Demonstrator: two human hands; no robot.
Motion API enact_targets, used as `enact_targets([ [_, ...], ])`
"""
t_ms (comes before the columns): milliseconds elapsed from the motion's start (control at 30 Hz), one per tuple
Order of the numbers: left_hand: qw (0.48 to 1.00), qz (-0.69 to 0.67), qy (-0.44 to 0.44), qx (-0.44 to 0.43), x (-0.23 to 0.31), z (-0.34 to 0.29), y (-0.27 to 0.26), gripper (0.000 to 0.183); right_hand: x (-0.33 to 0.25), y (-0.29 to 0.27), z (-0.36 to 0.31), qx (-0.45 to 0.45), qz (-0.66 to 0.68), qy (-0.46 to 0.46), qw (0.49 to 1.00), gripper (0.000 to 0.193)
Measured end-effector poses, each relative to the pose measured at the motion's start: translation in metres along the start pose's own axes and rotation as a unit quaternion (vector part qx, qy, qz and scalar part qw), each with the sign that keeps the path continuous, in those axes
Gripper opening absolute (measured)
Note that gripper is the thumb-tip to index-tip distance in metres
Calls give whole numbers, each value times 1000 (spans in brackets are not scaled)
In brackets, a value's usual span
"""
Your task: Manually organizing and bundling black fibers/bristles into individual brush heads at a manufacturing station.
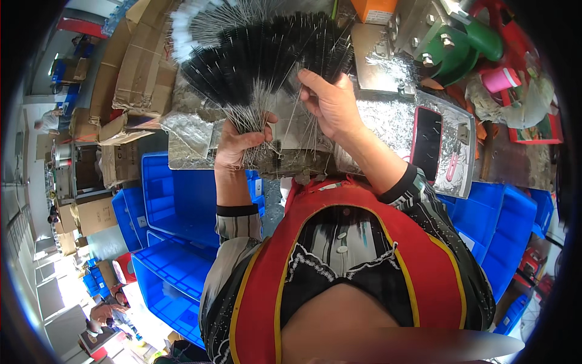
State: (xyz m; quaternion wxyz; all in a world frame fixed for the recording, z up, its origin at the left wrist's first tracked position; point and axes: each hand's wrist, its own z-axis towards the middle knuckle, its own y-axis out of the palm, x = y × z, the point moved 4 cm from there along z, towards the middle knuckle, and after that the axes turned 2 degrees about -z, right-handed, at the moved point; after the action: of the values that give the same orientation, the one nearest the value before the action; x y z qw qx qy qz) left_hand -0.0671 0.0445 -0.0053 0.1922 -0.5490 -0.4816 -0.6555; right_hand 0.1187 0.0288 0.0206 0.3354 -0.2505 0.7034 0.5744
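Observation:
A thick fan of black bristle brushes with thin wire stems [236,70] spreads over the bench. My left hand [237,144] is wrapped round the gathered wire stems, and the bristle ends point away from me. To the right lie more black wire brushes [332,48], loosely spread. My right hand [336,108] reaches in among them, thumb and fingers pinched on the thin wire of one brush. Behind the black brushes is a bundle of white-tipped wire brushes [183,30].
A phone with a red edge [427,141] lies on a foil-covered tray [388,130] at the right. Green machine parts [454,51] and a pink spool [501,79] stand beyond. Blue crates [167,267] and cardboard boxes [142,73] are at the left.

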Motion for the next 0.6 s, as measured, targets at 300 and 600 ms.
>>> enact_targets([
  [300, 999, 23, 8, -28, 3, -2, 12, 52, 1, -1, -2, -8, -39, 42, 998, 9],
  [600, 995, 100, -9, -6, 5, -2, 19, 59, 6, -6, 0, 27, -72, 14, 997, 8],
])
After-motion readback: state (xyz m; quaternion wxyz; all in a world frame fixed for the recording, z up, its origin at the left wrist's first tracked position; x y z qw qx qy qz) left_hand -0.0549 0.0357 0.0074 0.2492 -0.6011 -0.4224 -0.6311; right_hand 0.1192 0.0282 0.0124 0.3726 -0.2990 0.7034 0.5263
